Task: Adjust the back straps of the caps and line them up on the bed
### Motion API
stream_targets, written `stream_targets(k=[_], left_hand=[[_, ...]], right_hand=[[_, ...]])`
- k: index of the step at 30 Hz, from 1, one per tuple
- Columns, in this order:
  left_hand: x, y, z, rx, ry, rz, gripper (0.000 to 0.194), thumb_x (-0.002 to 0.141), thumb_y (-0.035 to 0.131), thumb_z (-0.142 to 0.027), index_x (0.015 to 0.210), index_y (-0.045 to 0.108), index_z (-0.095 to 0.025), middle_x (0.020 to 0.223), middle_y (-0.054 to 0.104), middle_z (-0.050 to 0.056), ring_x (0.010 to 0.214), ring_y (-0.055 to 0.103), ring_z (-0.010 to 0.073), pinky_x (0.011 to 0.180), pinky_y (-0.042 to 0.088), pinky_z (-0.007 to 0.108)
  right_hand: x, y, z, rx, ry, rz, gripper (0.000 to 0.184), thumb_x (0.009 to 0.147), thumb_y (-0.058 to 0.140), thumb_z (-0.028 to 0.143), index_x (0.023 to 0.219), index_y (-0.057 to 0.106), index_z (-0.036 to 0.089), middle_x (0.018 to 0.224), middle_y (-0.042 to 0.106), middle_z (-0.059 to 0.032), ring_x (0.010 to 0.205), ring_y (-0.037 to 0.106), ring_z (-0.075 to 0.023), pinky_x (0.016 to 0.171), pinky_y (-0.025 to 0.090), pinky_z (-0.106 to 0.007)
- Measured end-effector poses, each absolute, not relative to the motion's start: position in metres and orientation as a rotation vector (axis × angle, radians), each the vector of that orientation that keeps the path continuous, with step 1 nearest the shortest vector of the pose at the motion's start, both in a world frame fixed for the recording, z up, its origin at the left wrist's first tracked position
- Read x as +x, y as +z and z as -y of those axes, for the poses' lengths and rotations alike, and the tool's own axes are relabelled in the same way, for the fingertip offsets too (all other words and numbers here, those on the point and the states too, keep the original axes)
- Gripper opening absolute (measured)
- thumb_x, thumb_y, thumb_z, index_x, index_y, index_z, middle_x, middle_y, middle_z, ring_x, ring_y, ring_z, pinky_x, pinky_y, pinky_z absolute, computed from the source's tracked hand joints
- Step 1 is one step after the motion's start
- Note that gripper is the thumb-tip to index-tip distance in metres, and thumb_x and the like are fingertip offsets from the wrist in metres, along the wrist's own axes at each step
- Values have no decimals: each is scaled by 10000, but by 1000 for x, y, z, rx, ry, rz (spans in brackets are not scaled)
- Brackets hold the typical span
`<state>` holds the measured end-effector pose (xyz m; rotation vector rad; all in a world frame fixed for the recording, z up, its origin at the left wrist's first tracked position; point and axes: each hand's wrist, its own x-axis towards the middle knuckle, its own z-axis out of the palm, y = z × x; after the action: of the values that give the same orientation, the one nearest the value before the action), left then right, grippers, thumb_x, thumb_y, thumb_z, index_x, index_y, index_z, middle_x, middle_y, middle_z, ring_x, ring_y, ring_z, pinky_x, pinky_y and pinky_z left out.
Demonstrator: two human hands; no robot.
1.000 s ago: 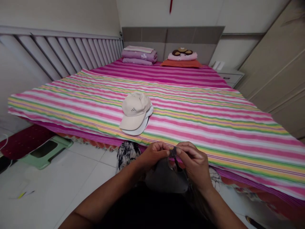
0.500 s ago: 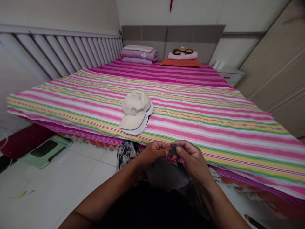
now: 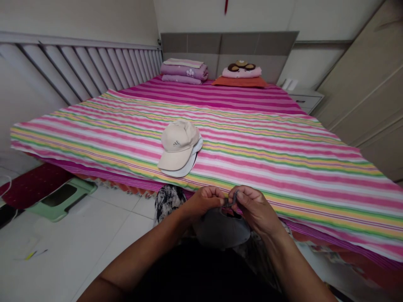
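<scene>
A dark grey cap rests at my lap, its back opening turned toward the bed. My left hand pinches one side of the cap's back strap, near what looks like a small buckle. Opposite it, the thumb and fingers of my right hand are closed on the strap's bent end. Just beyond my hands, a beige cap with a small dark logo lies on the bed, stacked over a pale cap whose brim sticks out below.
The bed has a striped cover. Folded purple bedding and an orange pillow lie by the headboard. A green stool stands on the tiled floor at left. A white nightstand is at far right.
My right fingers have bent the strap's end upward and turned it. Both hands stay in nearly the same place, and the stacked caps have not moved.
</scene>
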<state>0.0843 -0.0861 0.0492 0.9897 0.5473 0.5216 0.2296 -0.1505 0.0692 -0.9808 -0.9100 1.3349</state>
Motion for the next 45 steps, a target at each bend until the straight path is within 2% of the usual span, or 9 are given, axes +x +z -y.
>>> stream_targets(k=[6,10,17,22,27,35,45], left_hand=[[86,53,87,1042,491,-534,231,573,699,-279,664,546,-131,597,584,7,598,554,116,581,376,217],[86,57,89,1041,500,-538,214,580,691,-261,658,542,-128,590,606,16,573,566,114,571,384,213],[85,56,90,991,491,-582,203,579,686,-254,656,546,-129,552,596,3,502,537,96,500,348,191],[84,54,90,1019,539,-629,208,564,697,-256,629,554,-120,506,511,-45,426,395,34,447,258,172],[85,52,89,1032,611,-628,212,572,697,-265,644,560,-121,586,544,-18,528,458,67,510,309,191],[84,51,90,960,592,-553,217,567,699,-256,639,545,-120,531,555,-21,455,447,61,468,304,187],[85,45,90,977,595,-599,207,549,703,-253,618,563,-117,506,533,-31,429,407,47,445,273,183]], right_hand=[[228,71,150,-925,1354,868,207,684,666,361,678,614,160,555,534,20,436,411,-62,441,343,-198],[228,68,150,-950,1352,875,218,685,658,374,672,621,160,470,488,38,394,381,-60,418,321,-206],[226,69,150,-1206,1196,830,211,584,722,312,678,639,142,430,446,61,363,301,-28,361,197,-174],[226,72,152,-1222,1156,883,226,584,725,300,690,590,152,442,441,72,347,304,-30,331,189,-170],[227,72,151,-1270,1155,917,201,617,705,305,662,579,155,425,441,66,353,334,-42,327,220,-167],[223,79,148,-1206,1299,776,200,548,724,268,605,569,155,390,409,82,325,294,-29,309,199,-162],[229,81,148,-1303,1396,909,183,518,730,254,575,594,146,389,465,64,330,323,-33,328,207,-172]])
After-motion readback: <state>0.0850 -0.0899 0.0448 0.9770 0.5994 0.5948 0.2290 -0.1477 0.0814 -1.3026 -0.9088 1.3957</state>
